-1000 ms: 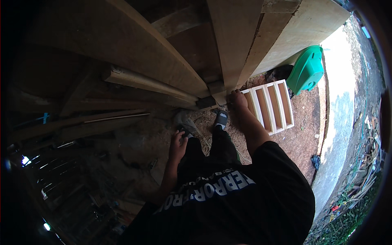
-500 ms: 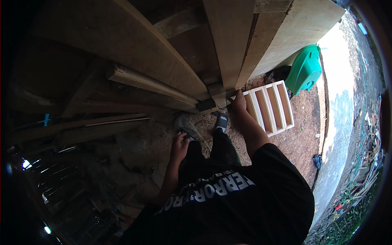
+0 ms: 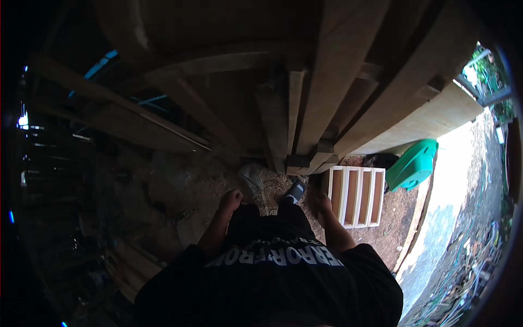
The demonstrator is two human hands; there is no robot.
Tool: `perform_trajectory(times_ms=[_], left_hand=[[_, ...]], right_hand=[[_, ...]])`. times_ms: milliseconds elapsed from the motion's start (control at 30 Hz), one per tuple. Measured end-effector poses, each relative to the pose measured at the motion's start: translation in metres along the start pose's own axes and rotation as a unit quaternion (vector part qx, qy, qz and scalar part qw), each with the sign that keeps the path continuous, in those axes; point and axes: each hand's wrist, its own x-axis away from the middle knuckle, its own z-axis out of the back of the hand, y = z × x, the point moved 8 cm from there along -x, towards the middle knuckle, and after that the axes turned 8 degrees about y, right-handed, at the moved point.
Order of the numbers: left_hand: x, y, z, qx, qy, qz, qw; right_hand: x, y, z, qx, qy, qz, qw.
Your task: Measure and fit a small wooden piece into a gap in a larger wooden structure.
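Observation:
My left hand (image 3: 231, 199) hangs low above the dirt floor, fingers curled in with nothing visible in them. My right hand (image 3: 321, 204) is lowered too, beside the pale wooden rack (image 3: 358, 197) with its several slats; its fingers are dark and smeared by motion. Ahead of me, long wooden boards (image 3: 340, 71) lean upright, their lower ends close to my sandalled foot (image 3: 295, 192). Small dark wood blocks (image 3: 298, 161) sit at the foot of these boards. Neither hand touches the boards.
A green plastic shell-like object (image 3: 413, 166) lies beyond the rack at the right. Further right runs a sunlit concrete strip (image 3: 452, 163), with scattered debris (image 3: 463, 283) past it. More timber (image 3: 158, 122) leans in the dim area at the left.
My right hand has let go of the board ends and drawn back toward my body. My left fingers have curled in. The view has swung, so the boards and rack appear lower.

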Motion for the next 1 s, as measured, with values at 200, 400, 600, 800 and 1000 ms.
perform_trajectory(times_ms=[200,400,600,800,1000], left_hand=[[0.061,-0.152,0.015,-0.044,0.2,0.096,0.974],[0.147,-0.278,0.005,0.051,0.212,0.232,0.948],[0.192,-0.295,0.067,-0.055,0.313,0.338,0.886],[0.198,-0.387,0.025,0.132,0.157,0.444,0.873],[0.222,-0.477,-0.047,0.327,0.225,0.399,0.826]], right_hand=[[0.006,-0.01,-0.051,0.151,-0.074,0.024,0.985],[-0.01,-0.048,-0.132,0.359,-0.116,0.257,0.89],[0.012,-0.115,-0.203,0.414,-0.173,0.395,0.802],[0.032,-0.248,-0.275,0.267,-0.168,0.336,0.887],[0.078,-0.382,-0.389,0.346,-0.246,0.452,0.784]])
